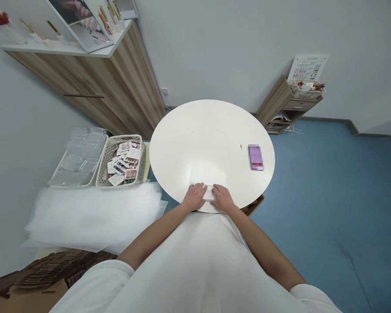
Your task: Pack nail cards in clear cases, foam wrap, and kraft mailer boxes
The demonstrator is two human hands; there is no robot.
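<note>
In the head view, both hands of the person are at the near edge of the round white bench (211, 126). Between them lies a small white bundle (209, 193), flat on the bench top. Beyond it a thin pale sheet (208, 175) is spread; whether the two are one piece, I cannot tell for sure.

The left hand (195, 197) covers the left end of the bundle and the right hand (223, 198) covers the right end, both with fingers curved. They touch it, but whether they pinch it or only press it down, I cannot tell.

In my judgement, the step in hand is to fold or roll this thin material. To do it well, both hands should press with the same force, so that the bundle stays straight and not twisted. The pale sheet should lie smooth, because such light material would probably wrinkle easily. As the bundle is close to the edge, it is safer to keep it fully supported. The purple item (256, 157) at right lies well apart and does not disturb the hands.
</note>
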